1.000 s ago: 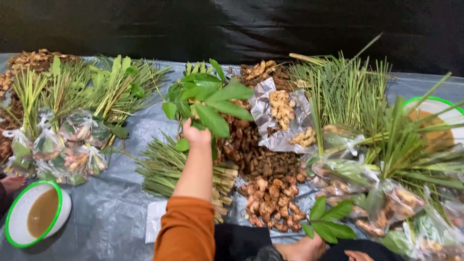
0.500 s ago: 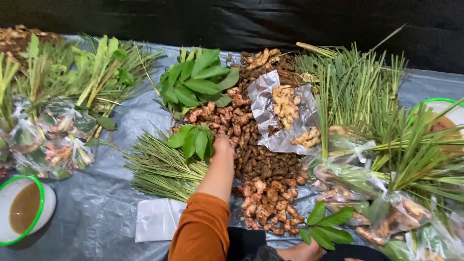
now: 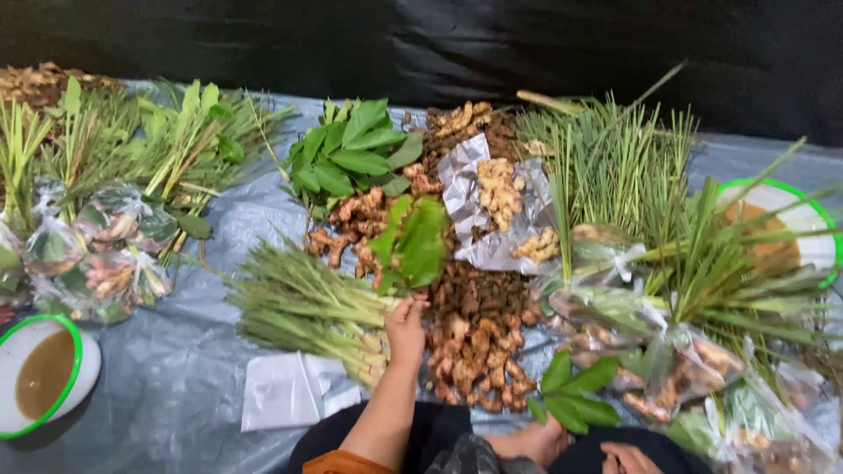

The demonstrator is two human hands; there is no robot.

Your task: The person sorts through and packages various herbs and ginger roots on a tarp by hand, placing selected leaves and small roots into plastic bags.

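Since the earlier frame the left hand (image 3: 406, 329) has drawn back toward the lower centre, fingers pinched on the stems of a leaf sprig (image 3: 413, 241). The sprig points straight up-frame from the fingers, over the brown roots (image 3: 474, 338). The right hand (image 3: 628, 456) rests at the bottom edge; its fingers cannot be made out.

We see our left hand (image 3: 406, 326) only from behind, so its grip on the stems of the leaf sprig (image 3: 413, 241) is hidden, and the sprig itself is smeared by motion. Our right hand (image 3: 634, 457) is cut off by the near edge; we cannot tell whether it is open or closed. The white bowl (image 3: 18, 351) at near left runs off the left edge, and the green-rimmed bowl (image 3: 812, 250) at right is half hidden behind lemongrass (image 3: 667, 219). The contents of the clear bags (image 3: 97, 254) at left are too blurred to name.
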